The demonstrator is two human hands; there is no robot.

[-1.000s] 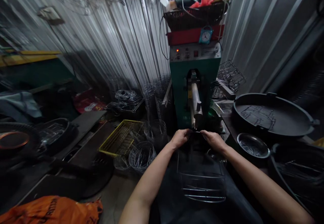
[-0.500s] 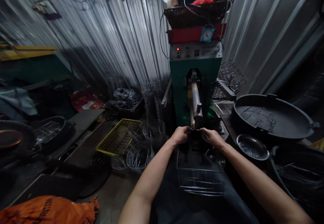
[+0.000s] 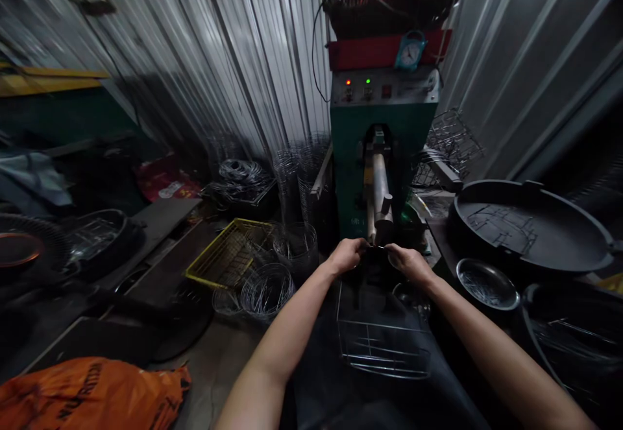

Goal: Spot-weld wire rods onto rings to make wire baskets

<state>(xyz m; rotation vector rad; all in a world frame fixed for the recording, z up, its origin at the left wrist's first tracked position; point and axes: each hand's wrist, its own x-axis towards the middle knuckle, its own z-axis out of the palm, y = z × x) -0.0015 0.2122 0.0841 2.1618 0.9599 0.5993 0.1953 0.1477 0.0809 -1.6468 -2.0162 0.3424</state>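
Observation:
My left hand [image 3: 346,255] and my right hand [image 3: 407,262] are both closed on the top of a wire basket frame [image 3: 382,346] that hangs down toward my lap. They hold its upper edge right under the metal arm [image 3: 379,190] of a green machine [image 3: 384,131]. A red light and a green light glow on the machine's panel. The fingers curl round thin wire that is hard to make out.
A big dark round pan [image 3: 530,226] and a small metal bowl [image 3: 487,284] sit to the right. A yellow wire tray [image 3: 228,255] and round wire baskets [image 3: 267,287] lie on the floor to the left. An orange bag [image 3: 92,394] is at lower left. Corrugated metal walls stand behind.
A green light has come on beside the red one on the machine's panel. The view has tilted down a little; my hands stay at the arm's tip with the frame.

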